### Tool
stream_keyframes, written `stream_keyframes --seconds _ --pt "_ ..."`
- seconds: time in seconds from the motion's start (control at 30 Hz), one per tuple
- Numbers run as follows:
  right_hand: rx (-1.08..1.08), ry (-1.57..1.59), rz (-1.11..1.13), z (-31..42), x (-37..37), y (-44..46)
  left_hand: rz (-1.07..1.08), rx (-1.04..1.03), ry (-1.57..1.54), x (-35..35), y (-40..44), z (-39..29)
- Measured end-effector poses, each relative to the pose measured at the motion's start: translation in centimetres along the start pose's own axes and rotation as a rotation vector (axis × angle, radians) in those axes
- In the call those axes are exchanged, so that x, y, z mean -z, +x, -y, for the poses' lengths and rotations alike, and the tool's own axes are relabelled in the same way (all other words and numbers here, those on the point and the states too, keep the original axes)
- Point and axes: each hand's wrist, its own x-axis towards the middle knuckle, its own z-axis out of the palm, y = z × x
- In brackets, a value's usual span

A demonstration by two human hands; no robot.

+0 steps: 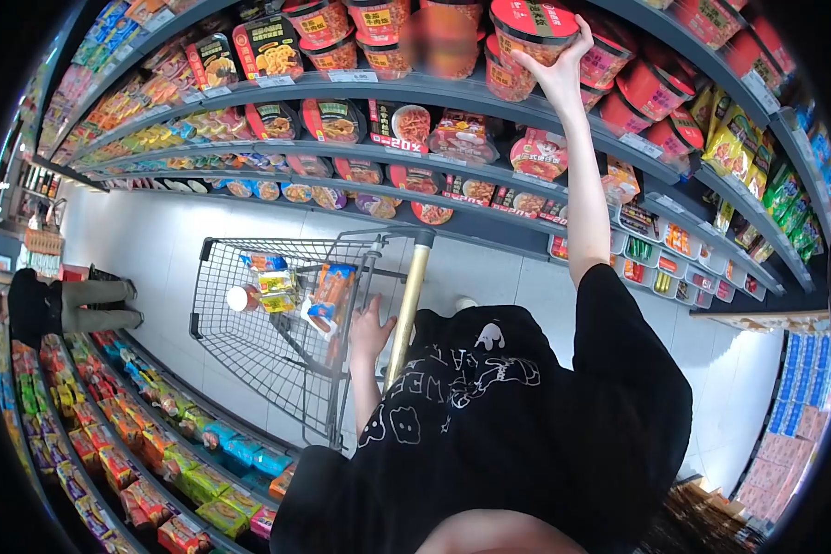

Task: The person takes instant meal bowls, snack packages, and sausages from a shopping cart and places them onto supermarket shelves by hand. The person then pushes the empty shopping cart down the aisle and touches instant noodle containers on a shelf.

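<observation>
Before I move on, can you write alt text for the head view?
A right hand grips a red-lidded tub at a stocked shelf. The left hand is open beside the gold handle of a wire shopping cart holding several packages; another person is farther along the aisle.

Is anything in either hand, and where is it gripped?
The right hand grips a red-lidded tub by its side, near the lid. The left hand, spread beside the cart handle, appears to hold nothing.
</observation>
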Motion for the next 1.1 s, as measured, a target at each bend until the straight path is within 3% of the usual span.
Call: stream_keyframes --seconds 0.27,0.4,0.6,0.67,0.77,0.8,0.93,1.0,1.1 --pt "-0.085 -0.255 -0.093 -4.0 -2.0 0.1 -0.035 -0.006 -0.064 -0.6 -0.4 0.7" --pt "-0.073 -0.091 -0.122 -5.8 -2.2 0.0 -0.045 -0.025 -0.055 -0.7 -0.7 0.7" --pt "-0.020 -0.294 -0.132 -5.7 -1.7 -0.4 -0.026 0.049 -0.097 -1.0 -1.3 0.4" --pt "-0.094 -0.170 -0.137 -7.8 -1.5 -0.9 -0.013 0.014 -0.052 -1.3 -2.0 0.7" --pt "-0.098 -0.293 -0.119 -5.9 -0.7 -1.6 -0.043 0.013 -0.099 -0.9 -3.5 0.4" --pt "-0.023 -0.494 -0.137 -4.8 -0.7 -2.1 -0.054 -0.004 -0.149 -0.7 -4.1 0.2" --pt "-0.149 -0.125 -0.061 5.3 -2.9 -7.7 -0.111 -0.124 -0.518 2.6 -6.0 -0.8" --pt "-0.161 0.100 0.161 6.2 -5.8 -12.9 -0.168 -0.147 -0.653 5.6 -7.4 -1.3" --pt "-0.396 0.329 0.664 14.2 -9.9 -20.9 -0.193 -0.169 -0.799 9.5 -8.9 1.5"
